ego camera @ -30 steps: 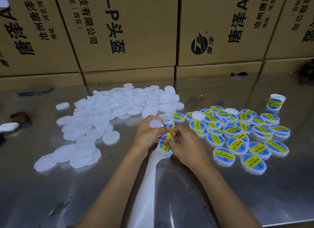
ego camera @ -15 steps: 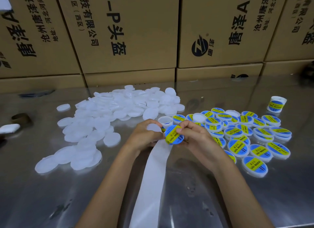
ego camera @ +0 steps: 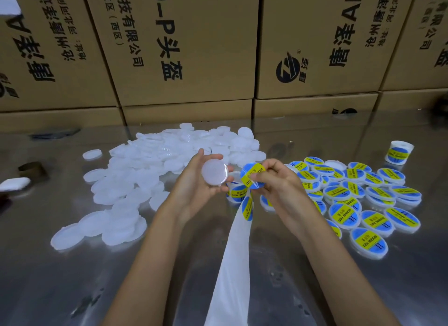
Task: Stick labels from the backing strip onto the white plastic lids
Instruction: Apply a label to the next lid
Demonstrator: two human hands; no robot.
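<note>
Thin plastic lid [ego camera: 214, 172] looks light; my left hand [ego camera: 194, 187] cups its rim, right hand [ego camera: 274, 182] fingers pinch the floppy label [ego camera: 252, 176].

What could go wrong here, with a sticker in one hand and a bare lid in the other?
The right hand pinches the peeled label by one edge, so it could curl onto itself or land crooked on the blank lid that the left hand holds. The backing strip hangs loose toward the person; a tug might peel the next label. A forearm could also nudge the labelled lids.
</note>
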